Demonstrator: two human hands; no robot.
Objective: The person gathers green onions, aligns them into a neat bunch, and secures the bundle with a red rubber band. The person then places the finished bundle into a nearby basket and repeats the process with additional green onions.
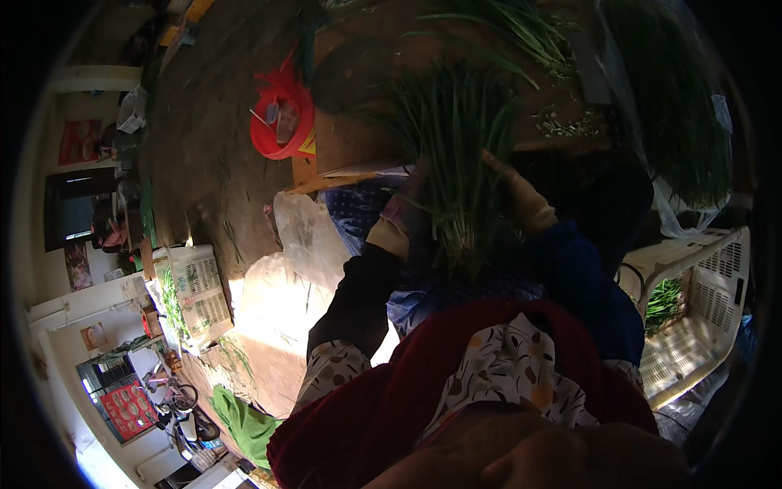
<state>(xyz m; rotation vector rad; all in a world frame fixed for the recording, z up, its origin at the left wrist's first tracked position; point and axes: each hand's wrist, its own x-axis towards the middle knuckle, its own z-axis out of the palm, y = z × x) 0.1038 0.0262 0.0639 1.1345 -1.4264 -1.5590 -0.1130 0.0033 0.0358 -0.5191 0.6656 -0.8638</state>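
Note:
A thick bunch of long green stalks (467, 134), like garlic chives, stands over my lap with its pale root ends toward me and its leaf tips fanned away. My left hand (404, 211) holds its left side, the fingers mostly hidden behind the leaves. Against the right side rests my right hand (519, 186), with one finger showing along the leaves. Beyond the bunch is a brown wooden board (354, 137). More green stalks (531, 36) lie on its far right, and small pale cut ends (571, 125) are scattered nearer.
A red plastic bucket (259, 137) with small items stands left of the board. At right are a plastic bag of greens (684, 122) and a white slatted crate (690, 360). Another crate (198, 293) and clear plastic sheeting (305, 238) are at left.

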